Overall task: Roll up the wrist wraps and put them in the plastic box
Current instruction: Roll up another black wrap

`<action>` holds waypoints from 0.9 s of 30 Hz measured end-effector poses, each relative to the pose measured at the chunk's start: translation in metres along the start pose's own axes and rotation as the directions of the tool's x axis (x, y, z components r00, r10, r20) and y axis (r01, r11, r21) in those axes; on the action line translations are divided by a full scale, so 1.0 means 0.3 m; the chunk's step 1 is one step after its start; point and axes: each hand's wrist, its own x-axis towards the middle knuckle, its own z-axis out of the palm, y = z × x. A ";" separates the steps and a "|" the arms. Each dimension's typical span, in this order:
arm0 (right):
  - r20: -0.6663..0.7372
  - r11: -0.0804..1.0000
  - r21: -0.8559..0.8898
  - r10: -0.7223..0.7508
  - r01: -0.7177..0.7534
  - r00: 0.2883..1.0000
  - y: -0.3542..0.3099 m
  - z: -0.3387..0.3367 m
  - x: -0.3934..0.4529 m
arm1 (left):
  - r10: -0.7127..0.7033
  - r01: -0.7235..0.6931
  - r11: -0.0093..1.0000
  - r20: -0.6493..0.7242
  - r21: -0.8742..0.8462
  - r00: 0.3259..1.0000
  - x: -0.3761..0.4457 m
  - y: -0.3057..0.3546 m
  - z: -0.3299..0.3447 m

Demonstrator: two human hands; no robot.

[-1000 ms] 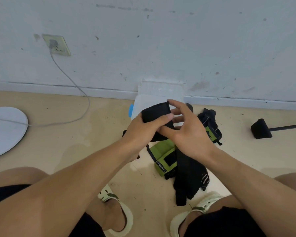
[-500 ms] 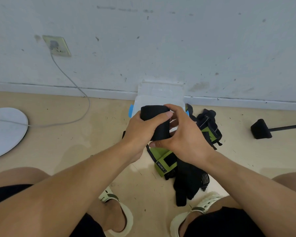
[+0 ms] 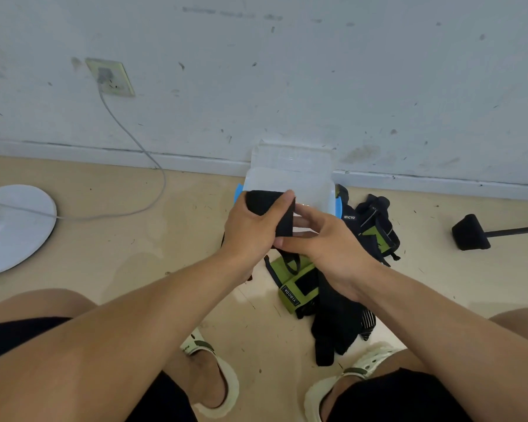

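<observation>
A rolled black wrist wrap (image 3: 282, 219) is held up in front of me, just before the clear plastic box (image 3: 305, 185). My left hand (image 3: 252, 228) grips the roll from the left, with its thumb over the top. My right hand (image 3: 325, 245) pinches the roll's lower right edge. The box stands open on the floor against the wall, with blue clips at its sides and its lid tilted up. Under my hands lies a loose heap of wraps: a green and black one (image 3: 294, 289), a long black one (image 3: 337, 324) and more (image 3: 375, 229) at the right.
A white round base (image 3: 9, 229) lies on the floor at the left, with a grey cable (image 3: 128, 135) running to a wall socket (image 3: 112, 76). A black foot on a rod (image 3: 470, 233) sits at the right. My knees and sandalled feet (image 3: 217, 379) fill the bottom.
The roll has been wound tighter and moved a little left and up toward the box. My right hand shifted from over the top of the roll to its lower right edge.
</observation>
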 end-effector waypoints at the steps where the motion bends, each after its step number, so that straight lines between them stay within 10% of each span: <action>1: -0.012 1.000 0.018 0.017 -0.017 1.000 0.005 0.000 0.007 | 0.014 -0.015 0.999 0.024 0.050 1.000 -0.003 0.000 -0.002; 11: -0.078 0.989 -0.012 0.145 -0.147 0.986 0.071 0.048 0.077 | -0.255 0.268 0.963 0.300 -0.001 0.919 0.026 -0.042 -0.044; 27: -0.065 0.972 0.002 0.234 -0.234 0.970 0.069 0.090 0.167 | -0.235 0.251 0.966 0.204 -0.056 0.950 0.153 -0.143 -0.124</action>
